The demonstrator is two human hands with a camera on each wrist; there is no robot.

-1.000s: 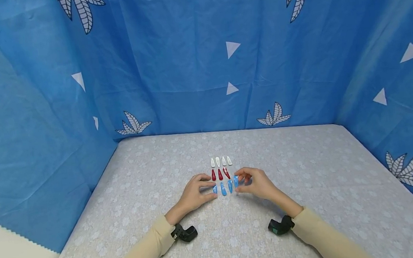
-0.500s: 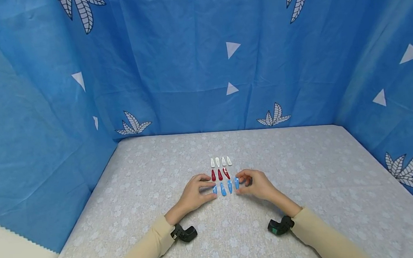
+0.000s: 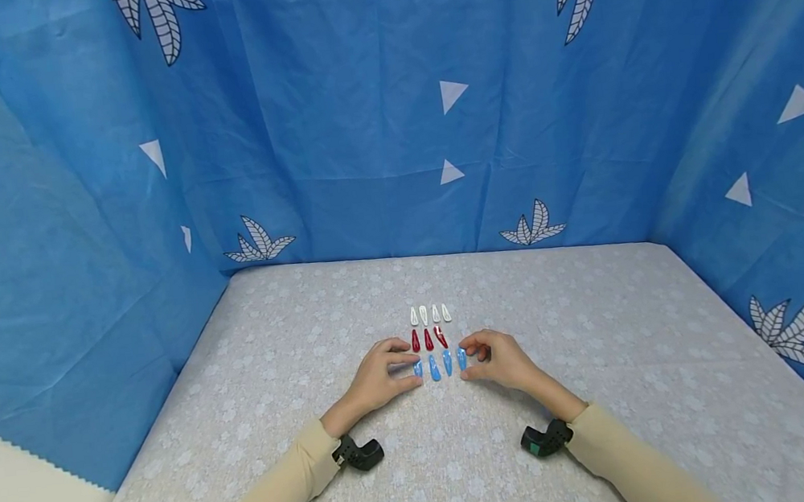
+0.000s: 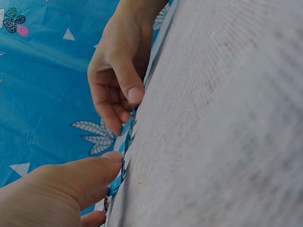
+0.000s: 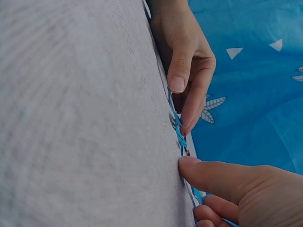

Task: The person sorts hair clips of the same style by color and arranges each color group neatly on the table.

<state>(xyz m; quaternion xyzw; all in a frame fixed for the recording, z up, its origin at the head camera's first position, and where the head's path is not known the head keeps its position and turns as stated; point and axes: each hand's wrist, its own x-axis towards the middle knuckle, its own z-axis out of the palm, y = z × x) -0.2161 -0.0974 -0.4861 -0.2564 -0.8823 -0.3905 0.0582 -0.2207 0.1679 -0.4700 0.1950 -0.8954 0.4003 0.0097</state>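
Note:
Several blue hair clips (image 3: 434, 367) lie in the row nearest the person in the head view. At its left end, my left hand (image 3: 376, 376) has thumb and index finger at the two ends of a blue hair clip (image 3: 418, 370). The right hand (image 3: 503, 359) pinches the rightmost blue hair clip (image 3: 462, 358) end to end, down at the cloth. Beyond this row are three red hair clips (image 3: 428, 340), the right one tilted. Farther back, several white hair clips (image 3: 423, 315) form another row. Fingers partly cover the clips in both wrist views.
A pale floral cloth (image 3: 451, 456) covers the table. Blue curtains (image 3: 374, 108) with leaf and triangle prints enclose its back and sides. Each wrist wears a black camera mount (image 3: 360, 454). A cream patterned fabric (image 3: 19, 498) shows at the lower left.
The right hand has moved slightly down and toward the person, bringing the rightmost blue hair clip with it beside the others. The left hand has stayed in place.

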